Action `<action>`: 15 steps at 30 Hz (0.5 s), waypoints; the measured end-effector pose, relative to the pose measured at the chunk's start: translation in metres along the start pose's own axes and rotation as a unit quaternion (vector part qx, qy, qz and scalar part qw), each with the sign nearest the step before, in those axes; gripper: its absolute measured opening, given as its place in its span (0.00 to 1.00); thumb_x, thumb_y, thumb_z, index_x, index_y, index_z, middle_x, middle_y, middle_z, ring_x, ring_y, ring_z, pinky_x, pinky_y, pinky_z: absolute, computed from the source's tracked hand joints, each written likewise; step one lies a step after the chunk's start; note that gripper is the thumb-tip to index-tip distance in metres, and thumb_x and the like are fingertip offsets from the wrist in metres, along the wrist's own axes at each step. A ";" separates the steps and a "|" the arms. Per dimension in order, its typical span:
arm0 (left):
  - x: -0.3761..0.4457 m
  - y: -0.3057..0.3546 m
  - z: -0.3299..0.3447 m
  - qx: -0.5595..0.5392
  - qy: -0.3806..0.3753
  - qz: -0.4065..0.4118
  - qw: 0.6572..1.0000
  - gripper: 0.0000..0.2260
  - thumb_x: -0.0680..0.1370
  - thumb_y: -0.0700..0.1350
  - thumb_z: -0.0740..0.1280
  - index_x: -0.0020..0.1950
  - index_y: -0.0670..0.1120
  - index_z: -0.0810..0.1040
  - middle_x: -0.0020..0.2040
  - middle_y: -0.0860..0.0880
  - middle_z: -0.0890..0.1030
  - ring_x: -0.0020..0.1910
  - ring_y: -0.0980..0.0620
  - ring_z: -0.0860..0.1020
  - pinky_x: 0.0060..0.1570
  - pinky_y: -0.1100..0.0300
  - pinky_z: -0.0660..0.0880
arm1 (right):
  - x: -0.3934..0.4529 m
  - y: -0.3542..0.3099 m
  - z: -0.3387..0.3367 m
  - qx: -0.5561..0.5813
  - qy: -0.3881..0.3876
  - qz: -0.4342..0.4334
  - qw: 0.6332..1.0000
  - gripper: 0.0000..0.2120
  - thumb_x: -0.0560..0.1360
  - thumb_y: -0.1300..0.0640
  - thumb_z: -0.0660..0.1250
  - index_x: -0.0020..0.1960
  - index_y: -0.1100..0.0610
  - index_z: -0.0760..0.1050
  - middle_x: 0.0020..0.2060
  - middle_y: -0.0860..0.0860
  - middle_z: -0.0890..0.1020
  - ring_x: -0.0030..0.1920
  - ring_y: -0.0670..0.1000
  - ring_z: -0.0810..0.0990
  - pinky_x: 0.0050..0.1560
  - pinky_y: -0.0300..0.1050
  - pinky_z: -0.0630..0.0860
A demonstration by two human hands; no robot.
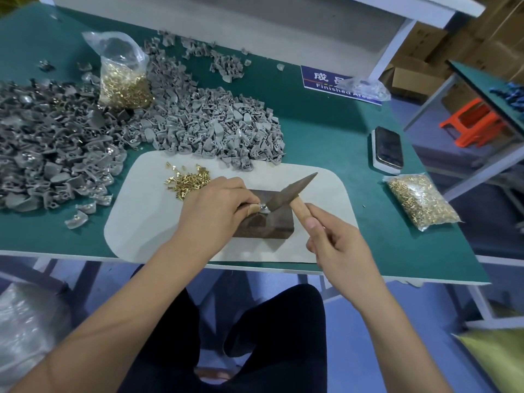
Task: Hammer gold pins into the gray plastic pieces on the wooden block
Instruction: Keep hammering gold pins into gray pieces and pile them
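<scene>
A dark brown wooden block point(263, 225) is seen between the hands, on a white mat point(147, 217). Gold pins point(188, 181) are scattered just beyond the left hand point(215, 208). Gray plastic pieces point(204, 131) are piled further away on the green table point(326, 129). The hammer point(295, 191) has a dark head and a pale wooden handle.

On the green desk point(326, 131) a white mat point(147, 217) carries a dark wooden block point(263, 225). The left hand point(215, 207) pinches a gray plastic piece point(262, 209) on the block's top. The right hand point(337, 239) grips the wooden handle of a hammer point(292, 187), whose dark head lies over that piece. Loose gold pins point(188, 181) lie on the mat just beyond the left hand. Heaps of gray pieces point(209, 129) spread behind, with two bags of pins point(124, 80) and a phone point(388, 147).
</scene>
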State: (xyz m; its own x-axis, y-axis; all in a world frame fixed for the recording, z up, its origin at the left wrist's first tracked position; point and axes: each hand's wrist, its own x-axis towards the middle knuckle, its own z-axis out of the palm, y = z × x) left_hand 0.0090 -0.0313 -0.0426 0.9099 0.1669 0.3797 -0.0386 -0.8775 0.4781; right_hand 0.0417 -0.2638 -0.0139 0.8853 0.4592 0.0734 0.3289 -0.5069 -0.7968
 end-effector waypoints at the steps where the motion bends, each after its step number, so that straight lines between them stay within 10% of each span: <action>1: 0.000 0.000 0.000 0.001 0.000 0.001 1.000 0.05 0.76 0.56 0.72 0.48 0.58 0.85 0.43 0.58 0.80 0.49 0.54 0.78 0.35 0.58 0.73 | -0.001 -0.001 0.000 -0.009 0.004 -0.002 1.000 0.13 0.86 0.45 0.57 0.61 0.47 0.78 0.30 0.46 0.65 0.32 0.48 0.63 0.31 0.38 0.63; 15: 0.003 -0.001 -0.004 -0.005 0.002 0.026 1.000 0.05 0.77 0.55 0.72 0.48 0.56 0.86 0.43 0.57 0.81 0.48 0.51 0.79 0.34 0.59 0.68 | -0.002 -0.012 0.010 -0.052 0.033 -0.022 0.998 0.14 0.87 0.52 0.57 0.65 0.40 0.78 0.30 0.33 0.73 0.31 0.43 0.68 0.34 0.30 0.65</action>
State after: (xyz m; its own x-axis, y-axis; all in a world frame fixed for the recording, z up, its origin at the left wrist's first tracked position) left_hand 0.0097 -0.0281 -0.0390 0.9049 0.1225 0.4076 -0.0908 -0.8801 0.4660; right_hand 0.0326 -0.2516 -0.0106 0.8881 0.4346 0.1495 0.3970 -0.5617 -0.7259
